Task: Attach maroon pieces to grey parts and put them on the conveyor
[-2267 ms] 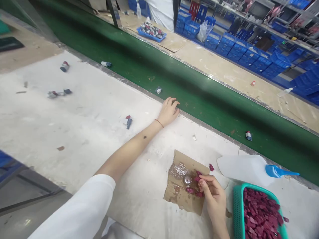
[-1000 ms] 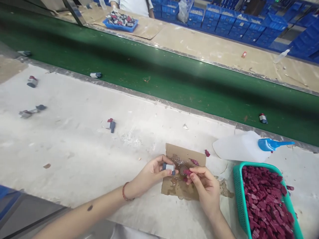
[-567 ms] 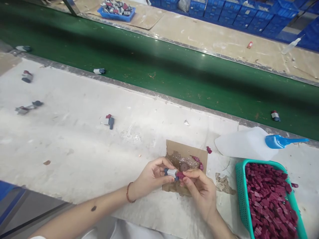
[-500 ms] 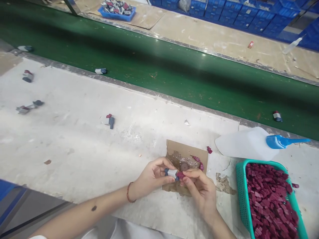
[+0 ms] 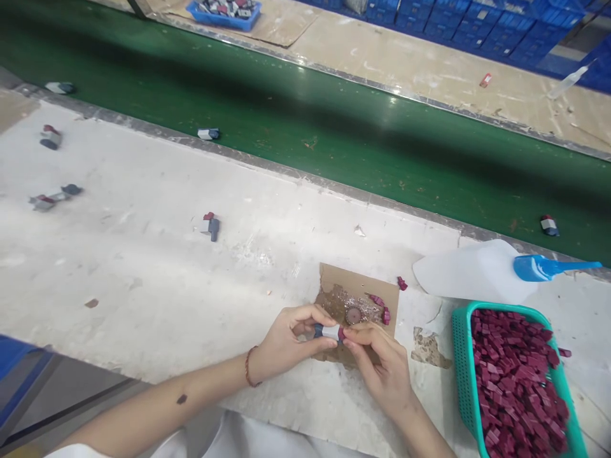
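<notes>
Head view, lower centre of the frame: our left hand (image 5: 285, 340) pinches a pale-grey and dark-blue plastic block (image 5: 329, 331); our right hand (image 5: 379, 357) grips a small maroon plastic piece (image 5: 340, 333) at its end — a joining step, we judge, calling for steady, aligned pressure next.

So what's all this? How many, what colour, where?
Cardboard: one, brown, lower centre
Held part: one, grey, blue, dark red, above cardboard
Loose pieces: several, dark red, on/beside cardboard
Basket: one, green, right, holding dark red pieces
Bottle: one, white-blue, beyond basket
Belt: one, green, across middle
Scattered parts: several, grey, blue, red, worktop and belt
Tray: one, blue, far bench
Crates: several, blue, background
Left hand: one, on held part
Right hand: one, same part
</notes>
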The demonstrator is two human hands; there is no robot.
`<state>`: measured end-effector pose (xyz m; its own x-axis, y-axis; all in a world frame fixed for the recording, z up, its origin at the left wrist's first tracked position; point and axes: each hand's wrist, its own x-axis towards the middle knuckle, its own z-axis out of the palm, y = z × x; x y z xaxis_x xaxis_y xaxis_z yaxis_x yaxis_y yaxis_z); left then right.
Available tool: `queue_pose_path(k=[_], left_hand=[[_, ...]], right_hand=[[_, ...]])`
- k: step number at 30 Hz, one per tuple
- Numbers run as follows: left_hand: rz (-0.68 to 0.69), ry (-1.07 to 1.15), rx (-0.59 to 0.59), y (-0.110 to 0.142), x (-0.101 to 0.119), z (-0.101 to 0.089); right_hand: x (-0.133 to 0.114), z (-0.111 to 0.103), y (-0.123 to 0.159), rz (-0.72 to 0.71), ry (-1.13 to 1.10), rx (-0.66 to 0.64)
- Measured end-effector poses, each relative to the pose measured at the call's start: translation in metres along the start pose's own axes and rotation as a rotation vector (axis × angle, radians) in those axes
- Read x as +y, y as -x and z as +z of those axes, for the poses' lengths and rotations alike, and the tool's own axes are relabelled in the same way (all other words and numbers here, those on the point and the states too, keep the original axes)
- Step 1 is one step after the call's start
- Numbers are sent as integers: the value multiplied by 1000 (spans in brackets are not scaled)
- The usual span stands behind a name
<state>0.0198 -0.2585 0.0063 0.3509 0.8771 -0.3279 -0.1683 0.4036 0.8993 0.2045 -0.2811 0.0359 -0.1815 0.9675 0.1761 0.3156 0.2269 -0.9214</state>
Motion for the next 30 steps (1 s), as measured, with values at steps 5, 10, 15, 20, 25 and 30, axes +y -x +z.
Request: queue_pose_path(k=[5,10,15,20,25,30], left_hand=[[50,-73,32,3,4,1],[136,-136,52,6,5,1],[235,-243,23,7,3,2],[396,-428,-82,10,5,4],[431,-516,-101,10,10,5],[299,-503,24,-11,20,4]], right_hand=[[-3,-1,0,-43,23,-22],[-7,-2,2,-57,44,-65],[-16,-11,-2,-24,116,-171],[-29,-52,9,13,426,-46],[-16,-113,48,264,986,395],[2,-136,66,368,1040,390]])
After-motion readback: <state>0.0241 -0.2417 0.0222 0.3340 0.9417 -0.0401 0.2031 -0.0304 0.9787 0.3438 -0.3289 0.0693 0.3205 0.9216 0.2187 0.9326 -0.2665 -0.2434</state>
